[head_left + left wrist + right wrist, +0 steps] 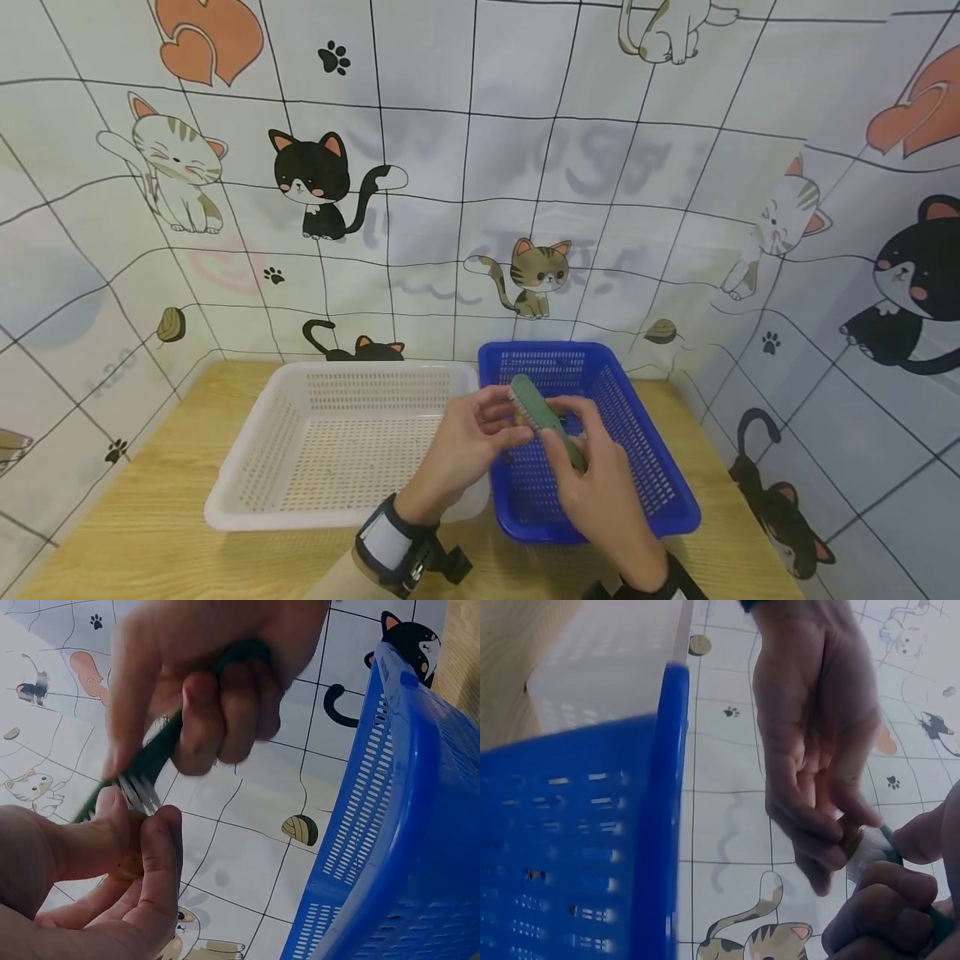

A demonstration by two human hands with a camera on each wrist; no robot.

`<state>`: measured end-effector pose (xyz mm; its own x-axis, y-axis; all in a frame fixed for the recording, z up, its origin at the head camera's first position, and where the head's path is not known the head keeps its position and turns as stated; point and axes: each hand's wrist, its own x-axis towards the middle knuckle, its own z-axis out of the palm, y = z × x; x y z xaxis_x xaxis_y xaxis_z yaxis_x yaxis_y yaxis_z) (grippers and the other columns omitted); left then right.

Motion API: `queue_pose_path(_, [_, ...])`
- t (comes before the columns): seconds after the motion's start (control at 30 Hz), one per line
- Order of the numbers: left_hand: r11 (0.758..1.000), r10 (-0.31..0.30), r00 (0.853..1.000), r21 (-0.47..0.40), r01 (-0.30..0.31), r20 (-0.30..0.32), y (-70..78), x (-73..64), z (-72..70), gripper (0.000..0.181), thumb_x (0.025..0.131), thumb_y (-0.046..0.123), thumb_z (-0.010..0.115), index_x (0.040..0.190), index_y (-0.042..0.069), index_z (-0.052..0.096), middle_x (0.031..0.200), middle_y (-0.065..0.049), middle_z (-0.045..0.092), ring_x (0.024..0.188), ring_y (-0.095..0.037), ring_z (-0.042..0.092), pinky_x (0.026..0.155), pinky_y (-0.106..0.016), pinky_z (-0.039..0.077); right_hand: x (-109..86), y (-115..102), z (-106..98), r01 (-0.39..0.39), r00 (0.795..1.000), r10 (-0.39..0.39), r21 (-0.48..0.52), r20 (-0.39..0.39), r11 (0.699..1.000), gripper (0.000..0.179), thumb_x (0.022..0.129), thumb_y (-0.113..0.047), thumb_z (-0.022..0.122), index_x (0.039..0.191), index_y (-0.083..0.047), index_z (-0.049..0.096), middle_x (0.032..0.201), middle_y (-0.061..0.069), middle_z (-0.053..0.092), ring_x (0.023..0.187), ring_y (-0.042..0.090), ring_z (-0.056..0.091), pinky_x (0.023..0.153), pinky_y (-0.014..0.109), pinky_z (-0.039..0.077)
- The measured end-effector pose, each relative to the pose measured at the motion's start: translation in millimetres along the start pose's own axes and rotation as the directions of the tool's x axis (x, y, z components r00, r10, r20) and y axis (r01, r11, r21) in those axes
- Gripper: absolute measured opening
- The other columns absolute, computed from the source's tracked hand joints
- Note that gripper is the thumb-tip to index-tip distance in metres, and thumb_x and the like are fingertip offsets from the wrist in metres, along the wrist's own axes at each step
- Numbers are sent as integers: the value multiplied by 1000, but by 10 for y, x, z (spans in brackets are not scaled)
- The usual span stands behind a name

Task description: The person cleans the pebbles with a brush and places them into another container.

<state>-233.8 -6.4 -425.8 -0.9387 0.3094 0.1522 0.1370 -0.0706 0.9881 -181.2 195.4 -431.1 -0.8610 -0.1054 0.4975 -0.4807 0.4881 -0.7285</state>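
My right hand (600, 483) grips a green scrubbing brush (536, 404) with white bristles, its fingers curled round one end. In my left hand (465, 437) a small, rounded yellow-brown lump (129, 859) is pinched between thumb and fingers, which cover most of it; I cannot tell its kind. The bristles (139, 793) press against the lump in the left wrist view. Both hands meet above the blue basket (660, 442), close to its left side.
Left of the blue basket stands a white plastic basket (243, 446), side by side with it on the wooden table (142, 500). Small dark bits (536, 875) show through the blue basket's wall. A cat-patterned sheet (427, 150) rises behind and at both sides.
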Motion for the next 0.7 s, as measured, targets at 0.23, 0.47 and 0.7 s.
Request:
queue_pose_path(0.23, [1000, -1, 999, -30, 3, 51, 51, -31, -25, 54, 110, 13, 83, 161, 7, 66, 143, -22, 82, 124, -32, 86, 100, -33, 70, 74, 81, -69, -111, 993, 109, -34, -41, 993, 36, 121, -24, 67, 155, -18, 59, 63, -12, 45, 46, -6, 34, 39, 20, 31])
queue_pose_path(0.47, [999, 23, 998, -50, -19, 63, 50, -23, -22, 53, 110, 14, 83, 161, 13, 67, 145, -25, 79, 122, -36, 86, 106, -42, 70, 25, 43, -127, -111, 992, 112, 25, -58, 994, 36, 122, -23, 65, 156, -15, 58, 61, -13, 42, 45, -8, 33, 36, 20, 31])
queue_pose_path(0.7, [999, 9, 999, -38, -8, 38, 41, -16, -38, 57, 107, 17, 88, 160, 18, 69, 137, -21, 78, 116, -27, 86, 97, -33, 70, -10, -37, -150, -52, 998, 55, 130, -21, 990, 36, 121, -13, 62, 157, -14, 57, 65, -8, 58, 42, -7, 43, 34, 21, 38])
